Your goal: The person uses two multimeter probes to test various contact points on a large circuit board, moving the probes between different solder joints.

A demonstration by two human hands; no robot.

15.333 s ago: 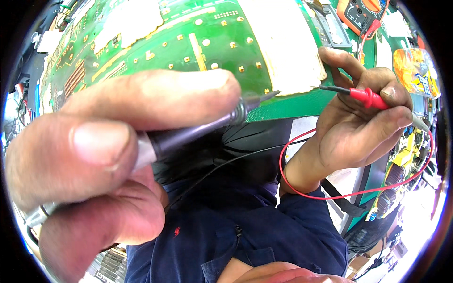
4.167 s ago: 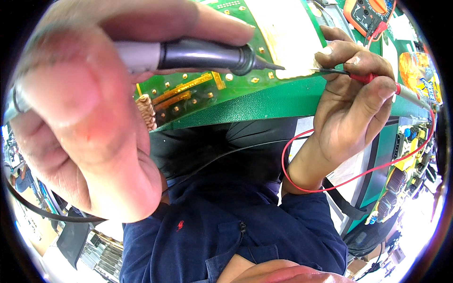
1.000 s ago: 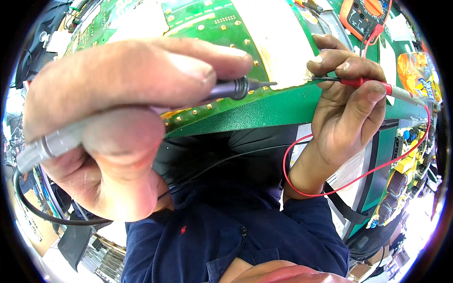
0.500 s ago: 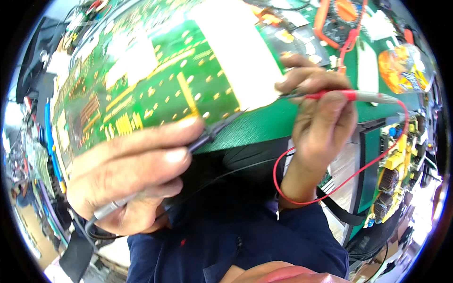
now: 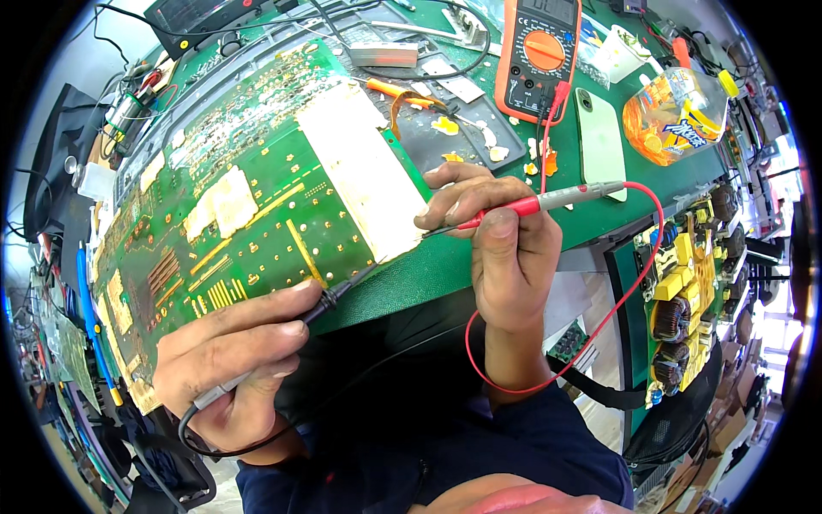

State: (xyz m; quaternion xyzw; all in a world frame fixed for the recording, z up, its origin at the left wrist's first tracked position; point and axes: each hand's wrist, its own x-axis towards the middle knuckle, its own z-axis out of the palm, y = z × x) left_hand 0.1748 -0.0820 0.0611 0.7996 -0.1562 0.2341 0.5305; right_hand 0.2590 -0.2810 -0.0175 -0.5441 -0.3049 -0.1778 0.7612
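Observation:
A large green circuit board (image 5: 265,236) with gold traces and whitish patches lies across the bench at left and centre. My left hand (image 5: 235,360) grips a black multimeter probe (image 5: 338,295); its tip points at the board's near edge, though contact cannot be made out. A red multimeter probe (image 5: 556,197) is pinched in my right hand (image 5: 514,248), its tip by the near right corner of the broad white strip (image 5: 360,188) on the board. Beyond, an orange multimeter (image 5: 541,56) lies on the bench with the red lead plugged in.
Right of the multimeter are a pale green phone (image 5: 601,141) and a bottle of orange drink (image 5: 676,116). Behind the board, a grey tray (image 5: 488,107) holds scraps. A yellow-and-black power board (image 5: 681,300) stands at right. A blue pen-like tool (image 5: 92,308) is at far left.
The view has shifted and sharpened, so more of the bench's far side shows. Both hands still hold their probes, with the tips near the board's near edge.

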